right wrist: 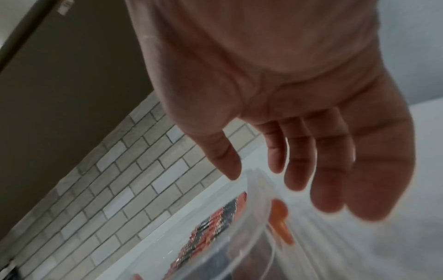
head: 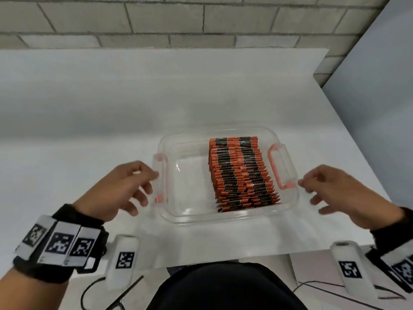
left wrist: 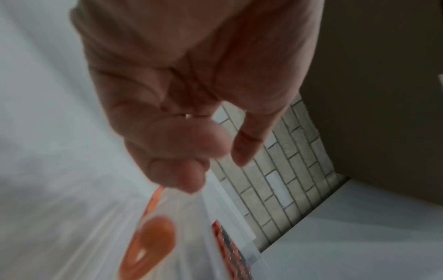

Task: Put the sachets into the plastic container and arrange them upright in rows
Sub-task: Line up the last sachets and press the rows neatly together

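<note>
A clear plastic container [head: 223, 221] with orange handles sits on the white table. Orange-and-black sachets [head: 241, 173] stand upright in tight rows in its right half, and its left half is bare. My left hand [head: 145, 189] hovers at the left handle [head: 159, 198] with loosely curled fingers and holds nothing. Whether it touches the handle is unclear. My right hand [head: 312, 191] is spread just right of the right handle [head: 279, 166]. The left wrist view shows the left hand [left wrist: 215, 149] above the blurred handle [left wrist: 148, 246]. The right wrist view shows the right hand [right wrist: 299, 170] with straight fingers above the container [right wrist: 239, 246].
A grey brick wall [head: 178, 23] runs behind the table [head: 89, 108]. The table's right edge [head: 357, 135] slants toward me. Two white tagged blocks [head: 123, 260] and dark cables [head: 93, 287] lie at the near edge, beside my dark-clothed lap [head: 223, 287].
</note>
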The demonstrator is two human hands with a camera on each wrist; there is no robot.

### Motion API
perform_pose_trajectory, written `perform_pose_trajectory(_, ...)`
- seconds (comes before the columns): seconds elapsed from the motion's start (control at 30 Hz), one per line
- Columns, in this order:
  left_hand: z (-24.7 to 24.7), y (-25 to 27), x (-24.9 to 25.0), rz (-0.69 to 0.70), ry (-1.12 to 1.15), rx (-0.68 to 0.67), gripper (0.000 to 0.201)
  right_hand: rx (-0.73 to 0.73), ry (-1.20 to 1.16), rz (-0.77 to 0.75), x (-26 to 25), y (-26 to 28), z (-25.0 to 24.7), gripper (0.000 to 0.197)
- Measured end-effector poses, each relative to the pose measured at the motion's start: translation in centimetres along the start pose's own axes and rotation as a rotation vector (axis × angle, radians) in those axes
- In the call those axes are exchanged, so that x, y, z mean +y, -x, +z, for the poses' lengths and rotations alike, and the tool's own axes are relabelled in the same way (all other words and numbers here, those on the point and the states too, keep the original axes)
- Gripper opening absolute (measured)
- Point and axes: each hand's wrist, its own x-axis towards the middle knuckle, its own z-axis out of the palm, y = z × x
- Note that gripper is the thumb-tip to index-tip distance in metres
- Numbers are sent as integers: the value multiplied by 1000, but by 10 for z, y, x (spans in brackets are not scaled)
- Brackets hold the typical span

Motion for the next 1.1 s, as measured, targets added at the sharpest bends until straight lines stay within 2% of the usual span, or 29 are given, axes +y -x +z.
perform_pose_trajectory(0.07,3,1,-10,-35,15,-61,18,-115,-91,62,4,-1,6,20)
perform_pose_trajectory(0.17,5,-8,-14,-7,110,-19,17,-154,-282,48,3,-11,9,7)
perform_pose_trajectory(0.33,9,-30,-9,57,209,111,19,-93,-417,-19,-9,-34,11,6)
perform_pose_trajectory(0.47,15,-53,-5,181,309,315,18,-56,-496,-61,-21,-52,16,6)
perform_pose_trajectory(0.6,25,-73,-1,258,438,457,12,75,-642,-119,-34,-74,24,14)
perform_pose_trajectory(0.7,24,-87,1,283,516,456,10,135,-739,-141,-46,-88,29,15)
perform_pose_trajectory(0.83,37,-98,-1,343,488,349,24,101,-840,-159,-63,-103,37,12)
perform_pose_trajectory(0.97,38,-121,7,382,445,422,22,76,-947,-175,-83,-122,38,20)
perform_pose_trajectory(1.1,28,-152,20,391,338,458,32,87,-1019,-184,-104,-146,37,18)
